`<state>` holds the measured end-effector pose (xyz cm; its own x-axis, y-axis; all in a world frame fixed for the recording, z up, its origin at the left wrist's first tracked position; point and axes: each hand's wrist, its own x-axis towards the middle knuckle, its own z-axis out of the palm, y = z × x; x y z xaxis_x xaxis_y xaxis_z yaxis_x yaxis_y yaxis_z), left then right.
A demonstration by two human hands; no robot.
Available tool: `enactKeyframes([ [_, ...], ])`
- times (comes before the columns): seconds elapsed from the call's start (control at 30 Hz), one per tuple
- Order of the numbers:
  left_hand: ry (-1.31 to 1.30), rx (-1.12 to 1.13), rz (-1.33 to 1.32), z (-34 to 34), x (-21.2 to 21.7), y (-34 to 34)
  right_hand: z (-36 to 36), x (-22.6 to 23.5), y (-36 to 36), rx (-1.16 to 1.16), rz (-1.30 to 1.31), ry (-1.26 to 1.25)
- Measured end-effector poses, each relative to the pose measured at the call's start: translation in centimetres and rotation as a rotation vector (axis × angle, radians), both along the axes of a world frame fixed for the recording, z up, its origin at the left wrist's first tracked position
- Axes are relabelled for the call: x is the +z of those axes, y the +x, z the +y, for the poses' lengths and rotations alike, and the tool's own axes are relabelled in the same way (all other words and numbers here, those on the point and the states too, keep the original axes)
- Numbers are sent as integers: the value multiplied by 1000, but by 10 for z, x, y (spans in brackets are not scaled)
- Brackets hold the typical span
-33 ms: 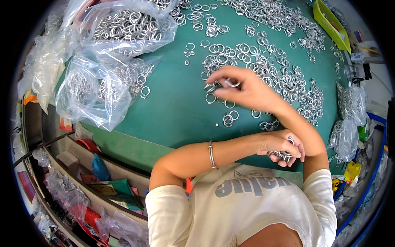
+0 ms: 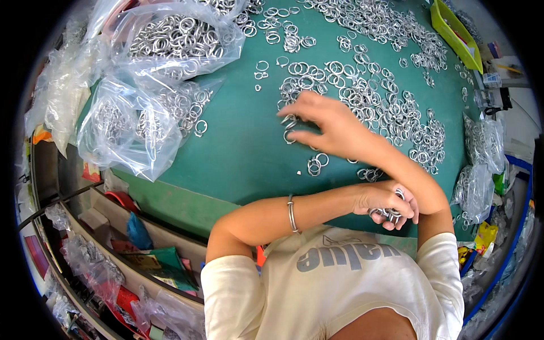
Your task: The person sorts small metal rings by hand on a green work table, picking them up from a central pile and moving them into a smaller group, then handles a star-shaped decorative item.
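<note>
Parted from the thumb and blurred, the fingers (image 2: 300, 109) of the right hand (image 2: 335, 126) reach over a few loose metal rings (image 2: 289, 121) on a green table (image 2: 238, 147); whether they touch them cannot be told. Near the right elbow, the left hand (image 2: 382, 198) curls around a bunch of silvery rings (image 2: 389, 215), a bracelet (image 2: 292, 213) circling its forearm. A broad scatter of rings (image 2: 391, 113) spreads beyond the right hand, with a ring-filled clear plastic bag (image 2: 150, 161) at left and a lime-green tray (image 2: 460, 41) at far right
</note>
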<state>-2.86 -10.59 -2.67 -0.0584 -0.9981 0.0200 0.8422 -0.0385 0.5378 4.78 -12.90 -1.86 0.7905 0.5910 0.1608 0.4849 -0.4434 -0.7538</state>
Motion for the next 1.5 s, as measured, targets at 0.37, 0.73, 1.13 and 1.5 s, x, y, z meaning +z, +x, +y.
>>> enactKeyframes([
  [0.37, 3, 50, 68, 2, 2, 3, -59, 18, 26, -111, 923, 788],
  [0.73, 13, 63, 74, 2, 0, 4, -61, 29, 44, -574, -271, -186],
  [1.13, 42, 101, 74, 1, 0, 6, -12, -9, 65, -281, -292, -402],
  [1.5, 29, 109, 96, 2, 1, 3, -47, 53, 33, -164, 109, -502],
])
